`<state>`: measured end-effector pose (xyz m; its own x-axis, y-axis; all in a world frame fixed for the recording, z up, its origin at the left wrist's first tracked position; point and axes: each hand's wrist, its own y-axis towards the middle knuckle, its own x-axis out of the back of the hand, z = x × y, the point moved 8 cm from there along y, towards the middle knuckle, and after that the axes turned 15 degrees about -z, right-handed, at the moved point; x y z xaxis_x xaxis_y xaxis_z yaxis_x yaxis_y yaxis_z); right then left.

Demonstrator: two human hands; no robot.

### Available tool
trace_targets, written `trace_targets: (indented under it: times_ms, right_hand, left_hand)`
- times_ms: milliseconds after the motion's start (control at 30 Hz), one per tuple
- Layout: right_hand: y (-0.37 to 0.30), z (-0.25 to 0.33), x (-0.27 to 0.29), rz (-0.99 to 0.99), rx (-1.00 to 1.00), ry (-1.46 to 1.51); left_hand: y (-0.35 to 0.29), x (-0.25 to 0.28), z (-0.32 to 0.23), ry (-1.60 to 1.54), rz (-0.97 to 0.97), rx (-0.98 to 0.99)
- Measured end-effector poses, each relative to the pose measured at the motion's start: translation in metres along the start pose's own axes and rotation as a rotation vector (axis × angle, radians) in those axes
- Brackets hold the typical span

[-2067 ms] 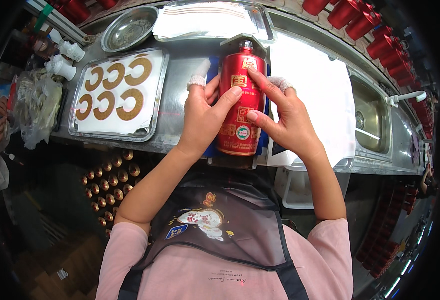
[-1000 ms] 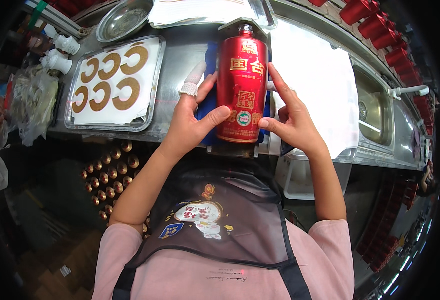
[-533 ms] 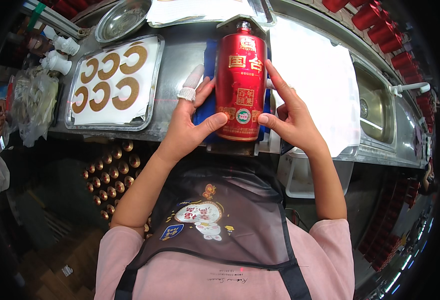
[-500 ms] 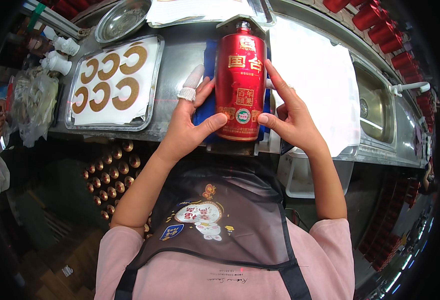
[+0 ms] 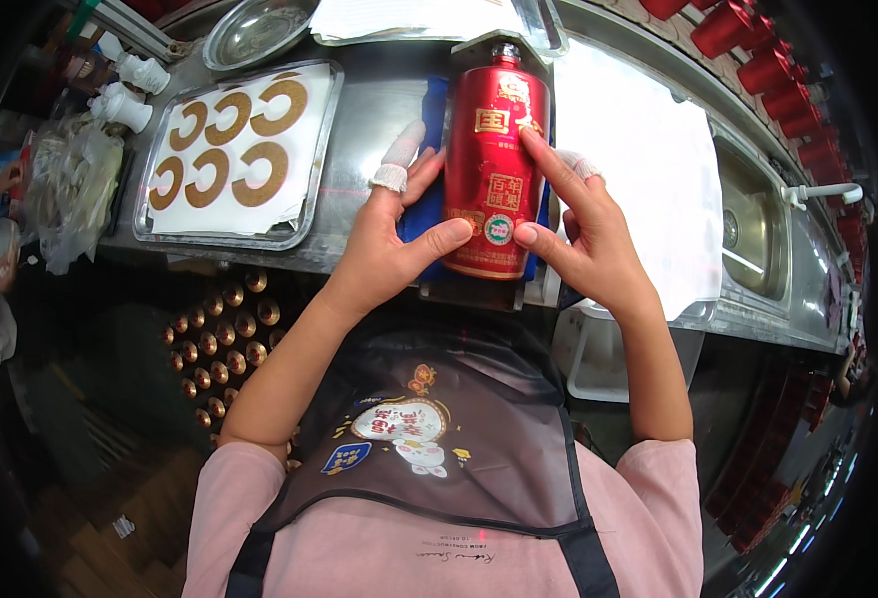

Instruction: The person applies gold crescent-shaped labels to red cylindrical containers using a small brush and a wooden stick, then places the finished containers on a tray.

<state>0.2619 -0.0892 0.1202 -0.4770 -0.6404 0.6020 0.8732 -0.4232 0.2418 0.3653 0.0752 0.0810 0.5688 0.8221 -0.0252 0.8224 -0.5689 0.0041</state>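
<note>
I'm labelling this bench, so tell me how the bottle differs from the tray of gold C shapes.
The bottle is red; the tray is pale and shiny. The bottle is narrow and rounded; the tray is broad and shallow. The left hand and right hand are at the bottle; the tray lies untouched. Both bear gold shapes.

We see a steel counter (image 5: pixel 371 100), shiny and grey. Between the left fingers (image 5: pixel 397 159) and the right fingers (image 5: pixel 556 171), it bears a blue cloth (image 5: pixel 422 214) and a metal rest (image 5: pixel 467 48) under the red bottle (image 5: pixel 497 204); we cannot tell how cloth and rest are layered. Left of the left fingers we find a tray (image 5: pixel 327 149); beyond their tips sits a basin (image 5: pixel 249 38), further left than the far tray (image 5: pixel 555 28). Just right of the right fingers lies a white sheet (image 5: pixel 638 179), with a rim showing under its near edge. Further right, a sink (image 5: pixel 763 244) is set in.
</note>
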Motion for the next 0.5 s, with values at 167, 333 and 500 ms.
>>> trace_targets:
  times_ms: [167,333,500]
  right_hand:
    - [0.008,0.003,0.004,-0.035,-0.028,-0.020]
    - [0.016,0.013,0.001,-0.086,0.103,-0.088]
    - [0.014,0.005,-0.002,-0.043,-0.012,-0.064]
  left_hand:
    - [0.002,-0.002,-0.007,-0.003,-0.017,-0.011]
    - [-0.001,-0.006,-0.011,0.025,-0.062,-0.045]
    - [0.000,-0.006,-0.013,0.032,-0.070,-0.046]
